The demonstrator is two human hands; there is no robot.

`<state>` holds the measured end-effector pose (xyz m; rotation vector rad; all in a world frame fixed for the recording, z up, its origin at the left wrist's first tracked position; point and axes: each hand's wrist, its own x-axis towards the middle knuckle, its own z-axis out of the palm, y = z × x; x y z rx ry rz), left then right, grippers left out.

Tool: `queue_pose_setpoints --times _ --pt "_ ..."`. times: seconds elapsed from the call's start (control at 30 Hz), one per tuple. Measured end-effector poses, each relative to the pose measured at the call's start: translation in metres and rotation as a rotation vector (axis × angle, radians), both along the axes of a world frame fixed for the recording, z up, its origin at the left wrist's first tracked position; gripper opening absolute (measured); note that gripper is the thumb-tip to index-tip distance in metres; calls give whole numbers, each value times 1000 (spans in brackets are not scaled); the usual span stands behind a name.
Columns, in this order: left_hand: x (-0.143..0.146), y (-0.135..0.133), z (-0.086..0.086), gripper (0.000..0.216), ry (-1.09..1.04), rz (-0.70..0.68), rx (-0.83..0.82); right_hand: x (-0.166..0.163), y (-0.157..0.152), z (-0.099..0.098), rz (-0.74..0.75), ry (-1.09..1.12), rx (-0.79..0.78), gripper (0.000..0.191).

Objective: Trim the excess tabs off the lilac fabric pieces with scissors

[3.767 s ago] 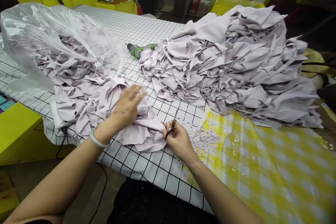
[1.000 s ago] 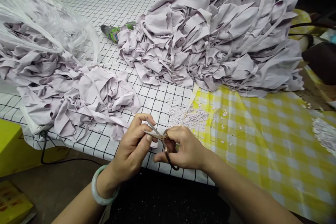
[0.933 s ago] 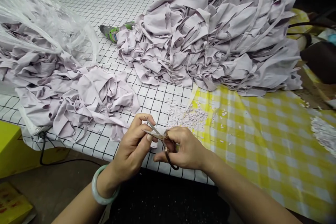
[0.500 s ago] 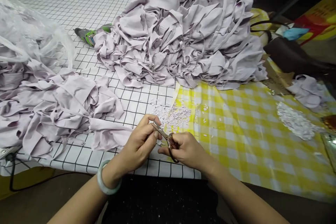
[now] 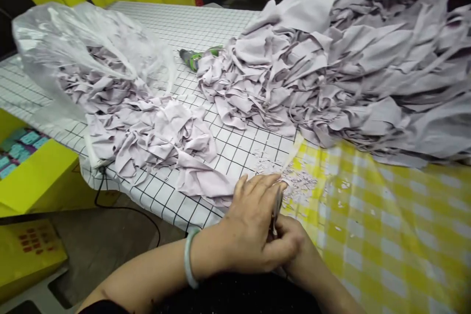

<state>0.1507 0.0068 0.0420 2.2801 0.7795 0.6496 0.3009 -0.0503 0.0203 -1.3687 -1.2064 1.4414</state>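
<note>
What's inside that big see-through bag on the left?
Crumpled pale lilac fabric pieces show at the mouth of the plastic bag, spilling onto the grid-patterned tablecloth. Shiny folds veil the rest, so what lies deeper can't be made out.

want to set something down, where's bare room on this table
Bare: white black-gridded cloth behind the grey-green tool; the right of the yellow-checked sheet, bordered by the large lilac fabric pile. Crowded: around the left hand, between pale scraps and the smaller lilac heap.
</note>
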Motion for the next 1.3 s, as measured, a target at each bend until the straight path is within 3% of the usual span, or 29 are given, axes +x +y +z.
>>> queue_pose_setpoints --times 0.1,0.17,0.3,0.33,0.4,0.47,0.53,0.63,0.8,0.87,0.9,0.97,1.03,1.1,1.17,1.3 --pt "8 -9 -2 50 81 40 20 -15 -4 -6 -36 -58 7 23" --pt "2 -7 1 50 87 -30 60 -18 -9 -16 -94 -82 40 24" --pt "-47 39 18 47 41 -253 58 -16 -10 -32 -287 -288 174 25" --pt "-65 59 21 46 37 -203 67 -14 -7 -33 -317 -348 192 25" --pt "-100 100 20 45 211 29 214 -12 3 -30 -321 -412 219 26" --pt "-127 131 14 26 387 110 320 -12 16 -23 -235 -410 257 27" --pt "-142 145 8 14 442 110 355 -19 34 -16 -116 -352 286 27" --pt "-142 130 11 18 407 101 397 -41 68 -7 40 -158 341 21" --pt "-128 80 38 16 187 173 515 -81 119 -6 209 -6 446 10" --pt "-129 69 47 11 137 220 391 -87 126 -5 233 -27 444 16" --pt "-131 65 49 9 108 229 241 -87 127 -3 213 -18 453 17" --pt "-133 59 50 11 17 155 -269 -87 126 5 106 44 509 15" --pt "-130 55 45 29 -147 -13 -882 -86 124 14 -11 121 573 8" --pt "-121 52 37 45 -348 -146 -1291 -87 122 22 -60 170 611 3" --pt "-108 50 29 45 -546 -135 -1408 -87 122 26 -73 191 614 5" --pt "-89 45 22 24 -750 81 -1298 -81 124 26 -76 235 570 10"
